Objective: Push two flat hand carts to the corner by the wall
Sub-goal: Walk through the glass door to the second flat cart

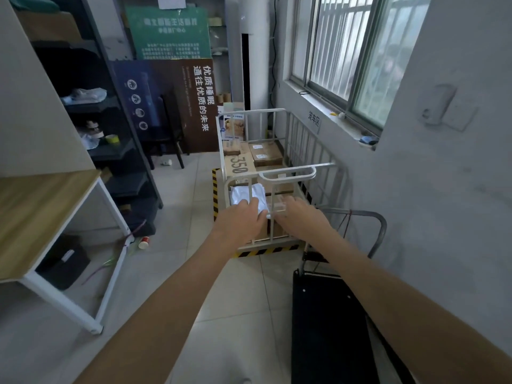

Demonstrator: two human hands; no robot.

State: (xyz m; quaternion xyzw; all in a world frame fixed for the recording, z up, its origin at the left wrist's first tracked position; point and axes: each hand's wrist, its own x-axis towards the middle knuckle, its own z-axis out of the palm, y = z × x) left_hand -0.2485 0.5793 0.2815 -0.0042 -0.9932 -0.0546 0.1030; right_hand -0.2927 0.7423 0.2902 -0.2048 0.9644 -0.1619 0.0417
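Head view. The left hand [243, 214] and the right hand [297, 213] are both extended to the near end rail of the white caged cart [273, 173], side by side. Motion blur hides the fingers, so it cannot be told whether either hand is clenched on a bar or only pressing flat against it. The caged cart carries cardboard boxes [264, 153] and a white plastic bag [246, 194], and stands on the floor inside a yellow-black striped outline [214, 189], close beside the wall [415, 176] under the window [357, 48].

The black flat cart [329, 322] lies at lower right, just behind the caged cart and along the same wall, its grey tube handle [379, 231] upright at its far end.

Judged step: seating the caged cart into the corner. Recommended practice:
- Place both hands on the top bar, spaced apart, to prevent yaw
- Push straight and slowly; the load is loose
- Keep the side rail parallel to the wall, not scraping it
- Stop once the base sits within the striped outline
- Leave room behind for the flat cart
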